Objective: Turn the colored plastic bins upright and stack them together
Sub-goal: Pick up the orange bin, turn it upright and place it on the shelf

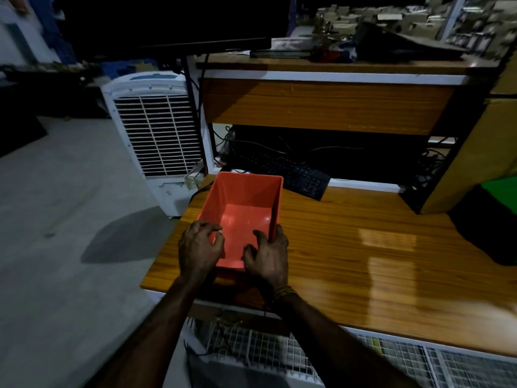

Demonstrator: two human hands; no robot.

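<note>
An orange-red plastic bin point(246, 197) stands upright, open side up, on the left end of the wooden table point(349, 247). My left hand point(198, 247) covers its near left corner, fingers curled over the rim into the bin. On the near right corner sits my right hand point(268, 256), thumb inside the wall and fingers outside it. A green bin point(502, 191) shows partly at the right edge of the view, resting on a dark object; its orientation is unclear.
A black keyboard point(296, 175) lies just behind the bin under a wooden shelf point(321, 105). A white air cooler point(156, 130) stands on the floor left of the table. A wire rack point(279, 351) sits below the table's near edge.
</note>
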